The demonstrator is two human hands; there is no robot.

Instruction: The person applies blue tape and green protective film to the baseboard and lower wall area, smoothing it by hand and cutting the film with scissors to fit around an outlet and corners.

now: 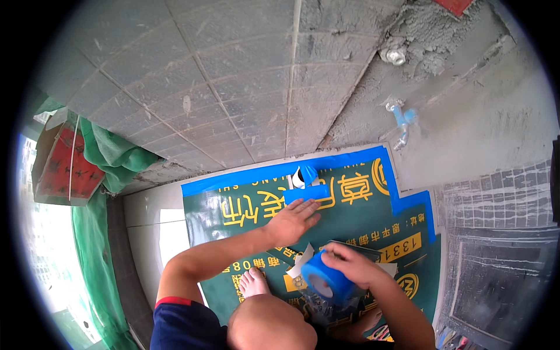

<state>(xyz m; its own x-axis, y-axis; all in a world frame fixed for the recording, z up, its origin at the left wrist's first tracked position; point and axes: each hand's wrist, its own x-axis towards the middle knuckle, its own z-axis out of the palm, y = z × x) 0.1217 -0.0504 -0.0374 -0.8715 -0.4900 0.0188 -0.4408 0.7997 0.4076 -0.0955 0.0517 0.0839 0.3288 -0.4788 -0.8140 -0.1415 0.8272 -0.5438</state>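
While the left hand (pixel 290 225) lies palm down over the green printed sheet (pixel 344 224), the right hand (pixel 354 265) carries the roll of blue tape (pixel 321 277); the left fingers are extended, grasp nothing and rest at the near edge of the short tape patch (pixel 306 194); the right fingers are clenched around the rim of the roll, which is held over the sheet, nearer the body than the patch. Just beyond the patch stands a white fitting (pixel 298 178) with a dark opening, partly covered by blue tape; a continuous tape border (pixel 245 180) runs along the sheet's far edge, below the tiled wall (pixel 245 87).

The step in hand appears to be pressing down the patch beside the fitting; the next move seems to call for flat, even finger pressure toward the patch edges, with the roll kept clear; any remaining gap around the fitting would require a fresh length of tape, drawn with both hands.
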